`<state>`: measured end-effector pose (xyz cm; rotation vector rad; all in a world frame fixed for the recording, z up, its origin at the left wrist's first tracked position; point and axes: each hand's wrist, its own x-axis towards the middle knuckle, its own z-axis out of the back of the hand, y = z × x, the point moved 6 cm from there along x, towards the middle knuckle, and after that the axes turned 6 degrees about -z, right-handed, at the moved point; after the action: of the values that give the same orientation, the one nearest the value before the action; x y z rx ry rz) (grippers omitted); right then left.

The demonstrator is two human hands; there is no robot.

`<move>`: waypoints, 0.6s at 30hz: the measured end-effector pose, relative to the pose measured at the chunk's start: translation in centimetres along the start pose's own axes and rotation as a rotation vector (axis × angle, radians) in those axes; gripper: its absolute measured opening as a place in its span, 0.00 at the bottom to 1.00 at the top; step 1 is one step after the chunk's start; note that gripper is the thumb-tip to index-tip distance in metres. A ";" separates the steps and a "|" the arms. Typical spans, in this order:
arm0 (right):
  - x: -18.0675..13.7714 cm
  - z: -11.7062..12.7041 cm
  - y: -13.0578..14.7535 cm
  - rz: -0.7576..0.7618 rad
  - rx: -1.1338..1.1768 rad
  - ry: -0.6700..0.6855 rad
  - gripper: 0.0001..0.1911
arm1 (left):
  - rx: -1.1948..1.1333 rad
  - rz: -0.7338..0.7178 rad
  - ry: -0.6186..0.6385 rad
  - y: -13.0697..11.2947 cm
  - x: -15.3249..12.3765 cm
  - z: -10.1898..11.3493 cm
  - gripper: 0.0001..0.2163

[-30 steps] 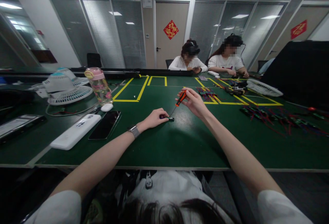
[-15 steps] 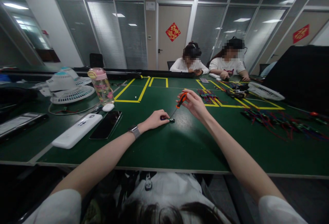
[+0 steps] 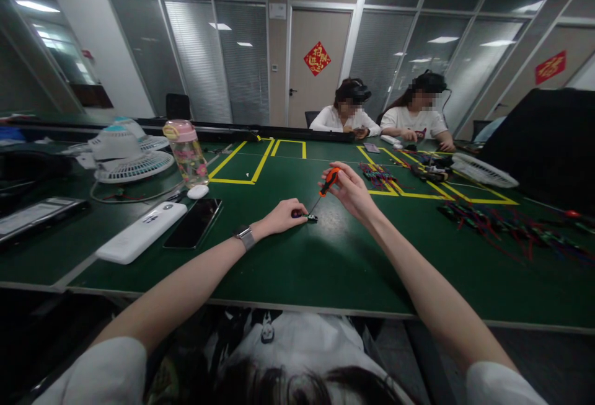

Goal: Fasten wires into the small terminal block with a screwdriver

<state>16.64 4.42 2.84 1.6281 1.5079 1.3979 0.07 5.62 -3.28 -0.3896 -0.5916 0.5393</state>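
Observation:
Pinched in my left hand is a small green circuit board, held down on the green tabletop. Only its right end shows past the fingers. My right hand is closed around the handle of an orange and black screwdriver. The screwdriver slants down to the left, its thin shaft reaching the board near my left fingertips. Whether the tip sits in a screw is too small to tell.
To the left are a black phone, a white power bank, a pink-lidded bottle and a white fan. Wired circuit boards lie at right, with another bunch farther back. Two people sit across the table.
The view has shifted slightly. Both hands keep nearly the same pose, with the screwdriver still on the circuit board. Across the table, one person's hand has moved a little.

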 end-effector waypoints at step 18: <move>0.1 0.4 0.4 0.061 -0.128 -0.015 0.13 | 0.015 -0.021 0.002 0.0 0.0 0.0 0.06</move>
<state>17.12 4.49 3.06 1.6147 1.3415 1.4796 0.10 5.66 -3.32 -0.3696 -0.5887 0.5224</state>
